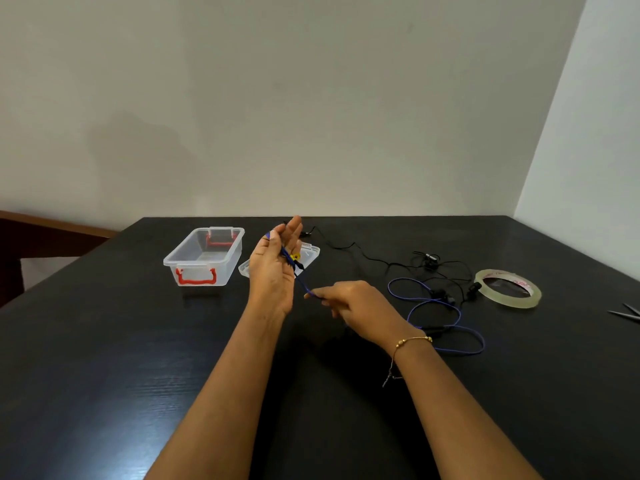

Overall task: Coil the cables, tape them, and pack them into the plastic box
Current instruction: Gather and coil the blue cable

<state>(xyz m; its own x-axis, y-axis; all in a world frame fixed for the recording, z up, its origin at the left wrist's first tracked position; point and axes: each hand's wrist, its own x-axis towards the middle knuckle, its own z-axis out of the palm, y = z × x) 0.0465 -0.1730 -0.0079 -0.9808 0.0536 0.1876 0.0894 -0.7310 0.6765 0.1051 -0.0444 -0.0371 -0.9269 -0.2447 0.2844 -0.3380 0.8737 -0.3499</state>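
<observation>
Left hand (273, 268) is raised upright above the counter (104, 358), palm turned toward the right, fingers straight and pointing up. A blue cable (446, 306) runs across its palm, with the thumb laid against the strand near the fingertips, so the hand holds the cable's upper end. A small yellow piece and a dark plug hang on the cable just beside the palm.

Right hand (349, 303) sits lower and to the right, its thumb and forefinger pinching the same blue cable where it leaves the left palm; the other fingers are curled under. A thin gold bracelet (414, 340) circles the right wrist.

From the right hand the blue cable trails off in loose loops on the counter, to the right of the wrist. A black cable (367, 256) lies tangled with it farther back, running toward the far edge of the counter behind the left hand.

A clear plastic box (204, 256) with red handles stands open on the counter to the left of the hands. Its lid (311, 252) lies flat just beside it, partly hidden behind the left hand. A roll of clear tape (509, 289) lies flat at the right, near the cables. Metal tips of a tool (627, 313) show at the right edge; I cannot tell what it is.
</observation>
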